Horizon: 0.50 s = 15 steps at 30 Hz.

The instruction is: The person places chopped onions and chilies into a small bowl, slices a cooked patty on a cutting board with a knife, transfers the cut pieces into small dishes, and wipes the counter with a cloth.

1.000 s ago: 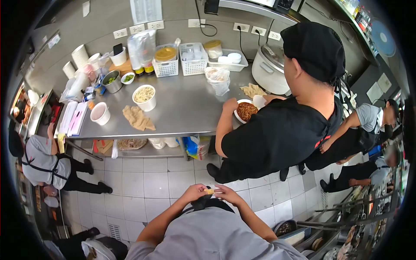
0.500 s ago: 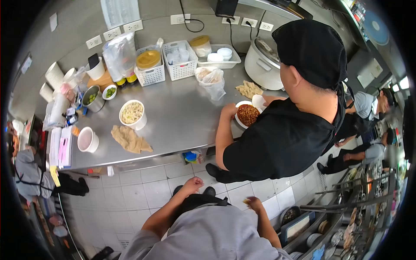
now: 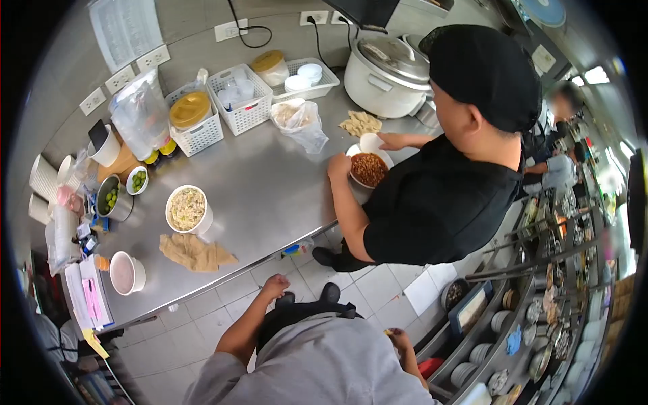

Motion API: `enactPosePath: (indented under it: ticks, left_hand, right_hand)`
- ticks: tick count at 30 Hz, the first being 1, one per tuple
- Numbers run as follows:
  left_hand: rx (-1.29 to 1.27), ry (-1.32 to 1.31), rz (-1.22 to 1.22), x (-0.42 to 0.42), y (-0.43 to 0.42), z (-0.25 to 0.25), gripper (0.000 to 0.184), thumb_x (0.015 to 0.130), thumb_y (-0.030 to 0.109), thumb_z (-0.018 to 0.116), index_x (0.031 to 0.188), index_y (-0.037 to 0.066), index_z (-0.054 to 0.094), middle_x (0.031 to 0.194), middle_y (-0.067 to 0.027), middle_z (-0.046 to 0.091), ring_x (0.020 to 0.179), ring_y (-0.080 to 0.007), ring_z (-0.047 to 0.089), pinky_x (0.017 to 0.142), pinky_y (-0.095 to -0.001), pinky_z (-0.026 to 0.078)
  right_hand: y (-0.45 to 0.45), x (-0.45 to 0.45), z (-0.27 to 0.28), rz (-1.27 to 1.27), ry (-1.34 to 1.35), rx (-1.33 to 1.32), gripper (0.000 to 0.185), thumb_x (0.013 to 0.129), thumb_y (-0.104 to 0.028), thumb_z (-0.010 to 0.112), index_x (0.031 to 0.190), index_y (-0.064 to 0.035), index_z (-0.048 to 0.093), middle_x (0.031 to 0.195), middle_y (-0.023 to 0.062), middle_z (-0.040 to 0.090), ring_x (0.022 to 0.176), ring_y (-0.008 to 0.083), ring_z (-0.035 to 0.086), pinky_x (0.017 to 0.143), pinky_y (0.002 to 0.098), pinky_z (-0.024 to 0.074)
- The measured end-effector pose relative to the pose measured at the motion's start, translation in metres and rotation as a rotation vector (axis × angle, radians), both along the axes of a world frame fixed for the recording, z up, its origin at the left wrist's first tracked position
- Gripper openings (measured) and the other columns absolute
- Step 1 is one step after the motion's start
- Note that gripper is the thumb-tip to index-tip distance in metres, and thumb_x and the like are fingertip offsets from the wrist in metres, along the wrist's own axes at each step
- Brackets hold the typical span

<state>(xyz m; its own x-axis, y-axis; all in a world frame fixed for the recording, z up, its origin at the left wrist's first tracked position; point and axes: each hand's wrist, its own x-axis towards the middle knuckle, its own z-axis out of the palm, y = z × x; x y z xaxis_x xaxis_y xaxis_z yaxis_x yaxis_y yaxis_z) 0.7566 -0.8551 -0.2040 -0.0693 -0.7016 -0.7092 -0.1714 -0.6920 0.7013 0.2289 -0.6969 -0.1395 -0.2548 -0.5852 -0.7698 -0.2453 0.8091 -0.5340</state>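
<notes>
My left hand (image 3: 275,287) hangs over the floor, short of the steel counter (image 3: 270,175), fingers curled together with nothing visible in them. Low on my right side, my right hand (image 3: 399,339) is closed on a small yellowish thing (image 3: 389,331), too small to make out. Nearest my left hand on the counter lies a tan cloth (image 3: 196,254). Behind it stands a white tub of pale chopped food (image 3: 187,209). To the left are a white tub with pinkish contents (image 3: 127,273) and a small bowl of green fruit (image 3: 137,180).
A co-worker in black (image 3: 445,202) stands at the counter, hands at a bowl of reddish-brown food (image 3: 368,169) and a small white bowl (image 3: 371,142). Behind are a large cooker (image 3: 381,84) and white baskets (image 3: 239,101). Shelves with stacked dishes (image 3: 480,353) line the right.
The view has shifted right and nearer the counter. My left hand stays low before it; my right hand still holds the small thing. The co-worker's small bowl remains beside the larger one.
</notes>
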Motion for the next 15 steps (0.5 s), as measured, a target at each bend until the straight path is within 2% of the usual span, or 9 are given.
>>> enactPosePath:
  ticks: [2,4,9,12,15]
  left_hand:
    - [-0.043,0.018,-0.117,0.001,-0.003,0.015,0.032,0.089,0.025,0.07,0.112,0.005,0.062,0.097,-0.0073,0.067,0.063,-0.0146,0.061,0.053,-0.0283,0.05]
    - [-0.07,0.09,-0.23,-0.003,-0.013,0.049,0.033,0.091,0.025,0.068,0.115,0.005,0.061,0.1,-0.0071,0.068,0.067,-0.0146,0.062,0.056,-0.0278,0.051]
    - [-0.155,0.382,-0.397,-0.004,-0.062,0.171,0.03,0.097,0.027,0.061,0.118,0.006,0.061,0.104,-0.0061,0.068,0.073,-0.0138,0.063,0.062,-0.0275,0.053]
    - [-0.223,0.374,-0.317,0.011,-0.096,0.217,0.03,0.096,0.025,0.061,0.118,0.004,0.061,0.104,-0.0046,0.067,0.073,-0.0119,0.061,0.06,-0.0265,0.052]
    - [-0.286,0.34,-0.149,0.023,-0.12,0.215,0.027,0.097,0.023,0.06,0.116,0.004,0.061,0.104,-0.005,0.067,0.072,-0.0118,0.061,0.059,-0.0252,0.052]
  right_hand:
    - [-0.001,0.019,-0.005,0.007,-0.011,-0.05,0.021,0.092,-0.011,0.062,0.112,-0.005,0.065,0.081,0.0047,0.067,0.061,0.0133,0.062,0.051,0.0267,0.0488]
    - [-0.008,0.037,0.006,-0.042,-0.007,-0.057,0.021,0.091,-0.009,0.061,0.112,-0.0048,0.065,0.081,0.0045,0.067,0.061,0.0131,0.061,0.052,0.0267,0.0484]
    - [-0.02,0.059,0.013,-0.134,0.002,-0.117,0.02,0.09,-0.007,0.062,0.109,-0.005,0.064,0.081,0.004,0.066,0.062,0.0133,0.061,0.052,0.0271,0.048]
    - [-0.017,0.065,0.01,-0.161,0.006,-0.129,0.021,0.088,-0.006,0.06,0.109,-0.0049,0.064,0.081,0.0043,0.067,0.063,0.0133,0.062,0.053,0.0272,0.0483]
    - [-0.004,0.072,0.009,-0.183,0.009,-0.109,0.021,0.088,-0.007,0.061,0.108,-0.005,0.064,0.081,0.0044,0.067,0.063,0.0135,0.062,0.053,0.0273,0.0487]
